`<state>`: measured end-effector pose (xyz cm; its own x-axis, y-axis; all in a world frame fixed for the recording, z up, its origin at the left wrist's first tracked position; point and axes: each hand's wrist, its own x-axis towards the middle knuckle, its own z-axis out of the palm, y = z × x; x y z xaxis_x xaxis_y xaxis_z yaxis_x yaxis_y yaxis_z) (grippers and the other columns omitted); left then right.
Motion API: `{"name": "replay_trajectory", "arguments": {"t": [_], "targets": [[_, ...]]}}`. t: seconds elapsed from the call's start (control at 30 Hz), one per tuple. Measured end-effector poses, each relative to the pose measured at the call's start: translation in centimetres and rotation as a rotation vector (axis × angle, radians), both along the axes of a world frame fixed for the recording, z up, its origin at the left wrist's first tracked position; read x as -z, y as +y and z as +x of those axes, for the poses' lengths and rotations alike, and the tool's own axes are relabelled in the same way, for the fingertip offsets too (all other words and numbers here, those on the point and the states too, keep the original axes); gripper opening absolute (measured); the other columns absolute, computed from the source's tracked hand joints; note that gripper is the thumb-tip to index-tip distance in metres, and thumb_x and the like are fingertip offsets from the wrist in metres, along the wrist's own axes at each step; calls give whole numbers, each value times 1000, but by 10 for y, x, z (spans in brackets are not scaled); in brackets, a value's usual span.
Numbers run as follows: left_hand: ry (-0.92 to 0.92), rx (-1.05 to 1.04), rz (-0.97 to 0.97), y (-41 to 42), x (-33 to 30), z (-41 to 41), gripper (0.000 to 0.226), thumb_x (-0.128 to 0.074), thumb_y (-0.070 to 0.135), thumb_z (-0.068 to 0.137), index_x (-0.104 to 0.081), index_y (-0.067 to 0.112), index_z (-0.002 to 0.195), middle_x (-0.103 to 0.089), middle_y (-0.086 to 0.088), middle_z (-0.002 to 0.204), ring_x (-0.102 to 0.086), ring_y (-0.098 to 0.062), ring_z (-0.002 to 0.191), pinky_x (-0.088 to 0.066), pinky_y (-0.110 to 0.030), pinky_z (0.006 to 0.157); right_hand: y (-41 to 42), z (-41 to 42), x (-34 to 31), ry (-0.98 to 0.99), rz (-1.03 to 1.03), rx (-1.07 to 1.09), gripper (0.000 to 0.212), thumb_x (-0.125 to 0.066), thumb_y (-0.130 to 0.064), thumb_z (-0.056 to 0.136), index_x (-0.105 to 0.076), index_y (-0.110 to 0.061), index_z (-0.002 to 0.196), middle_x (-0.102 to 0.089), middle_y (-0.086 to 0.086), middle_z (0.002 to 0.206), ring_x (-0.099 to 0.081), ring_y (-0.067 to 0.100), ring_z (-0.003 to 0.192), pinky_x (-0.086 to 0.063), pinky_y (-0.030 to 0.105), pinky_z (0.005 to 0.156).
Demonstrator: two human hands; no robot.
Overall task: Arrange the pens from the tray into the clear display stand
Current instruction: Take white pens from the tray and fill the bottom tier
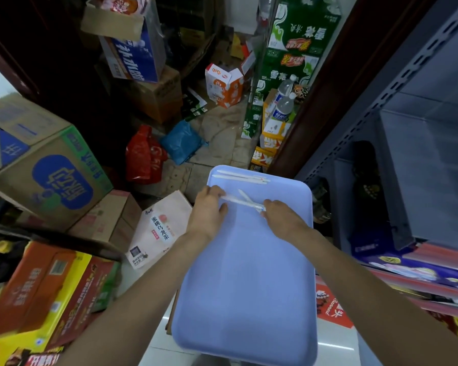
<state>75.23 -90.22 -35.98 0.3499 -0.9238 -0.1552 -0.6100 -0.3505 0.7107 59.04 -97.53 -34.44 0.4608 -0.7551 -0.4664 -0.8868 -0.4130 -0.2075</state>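
Both hands meet over the far half of a pale blue tray in the middle of the frame. At centre left, the left hand has its fingers and thumb curled round one end of a small bundle of white pens, gripping it at the tray's left rim. Just right of centre, the right hand pinches the other end of the same bundle with its fingertips, where a bluish tip shows. The bundle runs between the two hands, slanting slightly down to the right, and one pen in it sticks up at an angle. Whether the bundle touches the tray floor cannot be told.

Beyond the hands, toward the top edge of the tray, two more white pens lie side by side along the far rim, near the held bundle but apart from it.

Around the tray, cardboard cartons fill the left of the frame, a red bag and a blue bag lie on the floor above centre, and grey metal shelving stands at the right.
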Motion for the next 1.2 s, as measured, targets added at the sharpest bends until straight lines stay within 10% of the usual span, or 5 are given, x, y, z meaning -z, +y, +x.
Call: {"name": "replay_trajectory", "arguments": {"t": [0.2, 0.5, 0.73, 0.97, 1.2], "targets": [[554, -72, 180, -1, -36, -29, 32, -54, 37, 93, -65, 6, 89, -67, -9, 95, -64, -23, 88, -48, -33, 84, 17, -8, -31, -659, 409, 557, 19, -40, -13, 99, -48, -8, 83, -48, 6, 74, -47, 19, 59, -48, 31, 60], [912, -37, -127, -20, -123, -119, 26, -51, 24, 95, -67, 4, 96, -73, -2, 87, -67, -9, 73, -51, -20, 62, 35, -71, -119, -1038, 541, 499, 16, -43, -11, 99, -56, -6, 90, -52, 5, 75, -55, 15, 63, -57, 25, 61], [610, 132, -497, -12, -209, -232, 17, -46, 10, 97, -60, 2, 94, -63, 2, 72, -62, 5, 54, -44, -6, 54, 37, -206, -182, -1003, 343, 441, 10, -50, -20, 95, -56, -13, 94, -62, 3, 80, -65, 6, 64, -53, 17, 64], [258, 478, -236, -25, -229, -358, 29, -62, 31, 89, -65, 10, 68, -66, -22, 74, -50, -13, 39, -41, -22, 46, 24, -368, -217, -1436, 86, 568, 8, -56, -11, 91, -62, -16, 90, -65, -5, 76, -60, 6, 65, -44, 17, 54], [3, 465, -303, -53, -234, -452, 35, -74, 37, 77, -56, 12, 60, -33, 4, 53, -28, -9, 46, -19, -23, 47, 17, -474, -205, -1515, 125, 715, 8, -59, -7, 89, -60, -11, 81, -62, 0, 72, -60, 12, 68, -51, 17, 61]]}}
